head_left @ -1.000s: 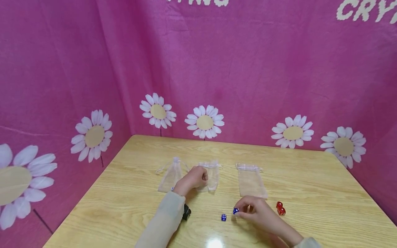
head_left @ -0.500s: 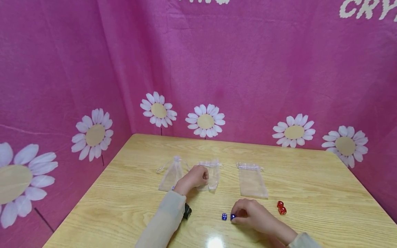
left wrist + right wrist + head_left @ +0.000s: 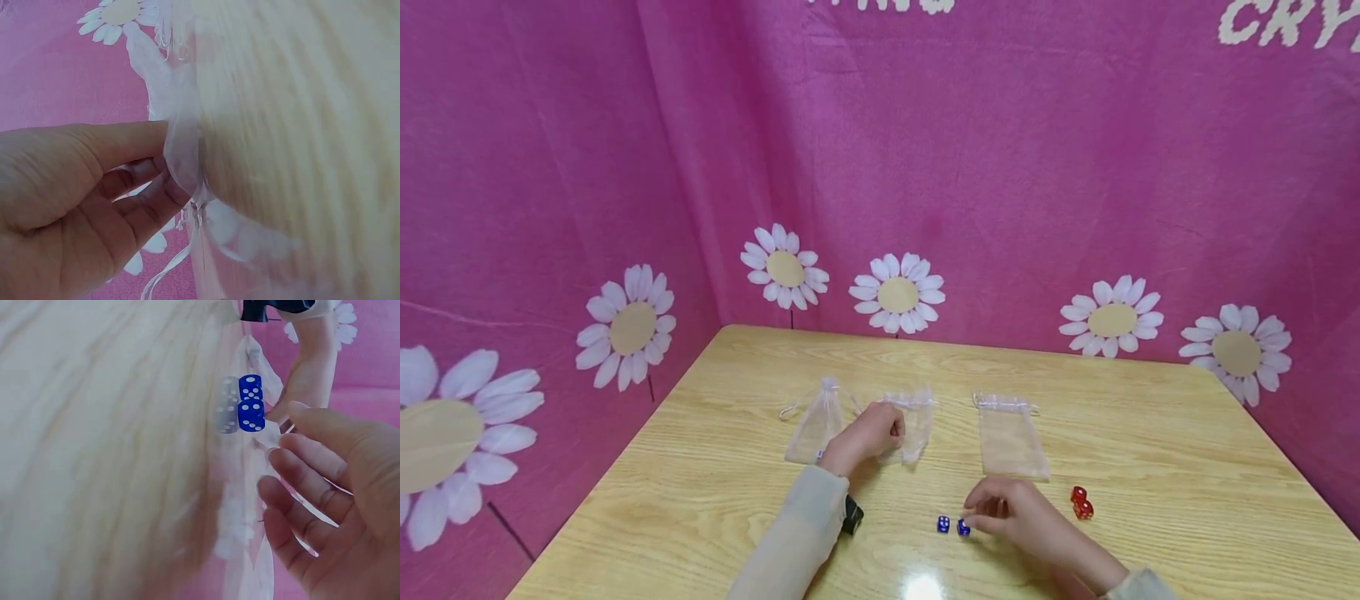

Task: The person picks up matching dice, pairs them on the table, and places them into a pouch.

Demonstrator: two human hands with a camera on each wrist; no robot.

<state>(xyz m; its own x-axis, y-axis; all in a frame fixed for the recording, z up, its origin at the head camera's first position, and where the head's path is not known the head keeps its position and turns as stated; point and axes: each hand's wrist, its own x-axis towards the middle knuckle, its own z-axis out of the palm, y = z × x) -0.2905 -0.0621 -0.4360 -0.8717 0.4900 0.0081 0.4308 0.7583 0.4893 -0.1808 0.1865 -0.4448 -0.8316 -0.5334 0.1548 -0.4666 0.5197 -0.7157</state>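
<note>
My left hand point(image 3: 874, 432) pinches the middle sheer drawstring pouch point(image 3: 917, 427) between thumb and fingers. The left wrist view shows that pouch point(image 3: 178, 150) gathered at the fingertips. My right hand point(image 3: 1018, 517) is beside two blue dice, fingers loosely bent and holding nothing. In the right wrist view a gap separates its fingers from the nearer blue die point(image 3: 252, 417). The other blue die point(image 3: 251, 387) appears just past it. On the table in the head view, the left blue die point(image 3: 943, 524) and right blue die point(image 3: 964, 527) sit close side by side.
A second sheer pouch point(image 3: 811, 433) lies left of my left hand, a third pouch point(image 3: 1011, 437) to the right. Two red dice point(image 3: 1083, 509) sit right of my right hand. A pink flowered cloth point(image 3: 1000, 167) hangs behind the wooden table point(image 3: 1150, 442).
My right hand has lowered the blue die beside the other one and let it go, drawing slightly back. The left hand stays at the middle pouch, whose fabric has bunched a little.
</note>
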